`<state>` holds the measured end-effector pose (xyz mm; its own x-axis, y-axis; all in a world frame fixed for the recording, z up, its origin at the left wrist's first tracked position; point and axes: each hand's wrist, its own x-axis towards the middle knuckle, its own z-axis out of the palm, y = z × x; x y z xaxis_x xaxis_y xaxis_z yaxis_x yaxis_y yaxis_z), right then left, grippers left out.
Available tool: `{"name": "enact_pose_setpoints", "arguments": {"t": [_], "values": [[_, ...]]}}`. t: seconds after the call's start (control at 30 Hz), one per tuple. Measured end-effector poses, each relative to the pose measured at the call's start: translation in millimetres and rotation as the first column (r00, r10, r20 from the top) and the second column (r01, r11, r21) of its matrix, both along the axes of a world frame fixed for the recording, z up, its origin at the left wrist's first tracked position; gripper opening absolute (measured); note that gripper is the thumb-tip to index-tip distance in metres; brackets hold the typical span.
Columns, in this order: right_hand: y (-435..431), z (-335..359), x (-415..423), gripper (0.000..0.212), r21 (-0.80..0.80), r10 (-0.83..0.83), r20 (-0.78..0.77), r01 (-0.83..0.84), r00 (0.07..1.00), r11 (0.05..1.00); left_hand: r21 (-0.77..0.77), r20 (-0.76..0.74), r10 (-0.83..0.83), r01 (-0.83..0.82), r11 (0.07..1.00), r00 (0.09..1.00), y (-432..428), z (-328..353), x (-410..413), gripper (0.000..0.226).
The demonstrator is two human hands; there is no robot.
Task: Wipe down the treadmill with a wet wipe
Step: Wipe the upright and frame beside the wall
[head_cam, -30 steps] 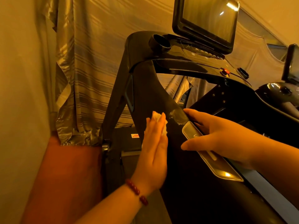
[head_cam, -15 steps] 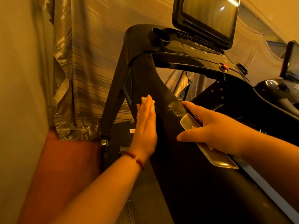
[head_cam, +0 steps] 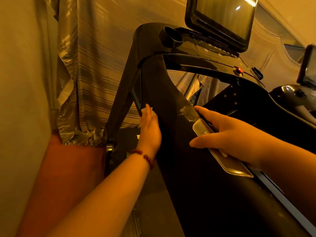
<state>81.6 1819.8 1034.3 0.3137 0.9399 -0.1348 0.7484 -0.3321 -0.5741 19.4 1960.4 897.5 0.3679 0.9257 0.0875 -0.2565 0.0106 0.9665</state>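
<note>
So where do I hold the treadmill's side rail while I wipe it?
Hold the side rail at its silver grip plate, coming over the top from the right, as the right hand does. The rail is wide and sloped, and the plate sits on its top edge. The outer face stays free for the left hand and wipe.
</note>
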Motion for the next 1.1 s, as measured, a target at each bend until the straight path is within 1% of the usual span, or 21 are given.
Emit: {"name": "enact_pose_setpoints", "arguments": {"t": [0.13,0.2,0.27,0.33,0.4,0.43,0.5,0.6,0.67,0.73,0.8,0.87,0.93,0.97,1.0,1.07,1.1], "values": [[-1,0,-2,0.063,0.006,-0.013,-0.014,0.013,1.0,1.0,0.135,-0.002,-0.02,0.02,0.991,1.0,-49,-3,-9,0.05],[-1,-1,-2,0.066,0.012,-0.02,-0.022,0.02,1.0,1.0,0.162,0.012,-0.036,0.033,0.986,0.999,-66,-9,-16,0.048],[-1,-2,-1,0.065,0.014,-0.025,-0.034,0.025,0.999,1.0,0.163,-0.011,-0.039,0.04,0.986,0.999,-50,-4,-13,0.048],[0,-1,-1,0.064,0.016,-0.03,-0.047,0.03,0.998,0.999,0.12,-0.045,-0.035,0.04,0.992,0.998,-21,8,-6,0.048],[-1,-1,0,0.065,0.012,-0.03,-0.053,0.031,0.998,0.999,0.071,-0.043,-0.022,0.025,0.997,0.999,-4,20,-1,0.048],[-1,-1,0,0.067,0.009,-0.029,-0.061,0.029,0.998,1.0,0.086,-0.036,-0.017,0.02,0.996,0.999,-7,23,0,0.048],[-1,-2,-1,0.069,0.004,-0.026,-0.084,0.026,0.996,1.0,0.17,-0.008,-0.018,0.019,0.985,1.0,-32,17,-4,0.046],[-2,-3,1,0.068,0.003,-0.028,-0.096,0.028,0.995,1.0,0.301,0.023,-0.029,0.021,0.954,0.999,-87,-3,-19,0.036],[-3,-3,2,0.065,-0.002,-0.025,-0.106,0.025,0.994,1.0,0.31,0.036,-0.039,0.026,0.95,0.999,-89,-3,-20,0.035],[-4,-4,3,0.065,-0.01,-0.027,-0.117,0.026,0.993,1.0,0.324,-0.031,-0.039,0.047,0.945,0.999,-63,8,-16,0.042],[-7,-3,2,0.066,-0.011,-0.03,-0.123,0.029,0.992,1.0,0.305,-0.101,-0.027,0.057,0.951,0.995,-34,20,-9,0.047],[-10,-2,1,0.066,-0.017,-0.016,-0.139,0.014,0.99,1.0,0.256,-0.102,0.0,0.026,0.966,0.995,-20,27,-4,0.047],[-16,1,1,0.066,-0.043,-0.001,-0.162,-0.006,0.987,0.999,0.216,-0.068,0.004,0.011,0.976,0.998,-29,24,-6,0.046],[-20,1,0,0.067,-0.064,0.0,-0.158,-0.011,0.987,0.998,0.202,-0.043,-0.004,0.013,0.979,0.999,-42,18,-8,0.045],[-23,1,1,0.073,-0.078,-0.002,-0.129,-0.008,0.992,0.997,0.205,-0.009,-0.013,0.015,0.979,1.0,-60,10,-12,0.043],[-28,-1,0,0.099,-0.094,-0.019,-0.042,0.015,0.999,0.996,0.224,0.064,-0.031,0.016,0.974,0.997,-94,-5,-21,0.036],[-29,-3,-1,0.103,-0.091,-0.027,-0.016,0.026,0.999,0.996,0.226,0.084,-0.034,0.015,0.974,0.996,-100,-11,-23,0.035]]}}
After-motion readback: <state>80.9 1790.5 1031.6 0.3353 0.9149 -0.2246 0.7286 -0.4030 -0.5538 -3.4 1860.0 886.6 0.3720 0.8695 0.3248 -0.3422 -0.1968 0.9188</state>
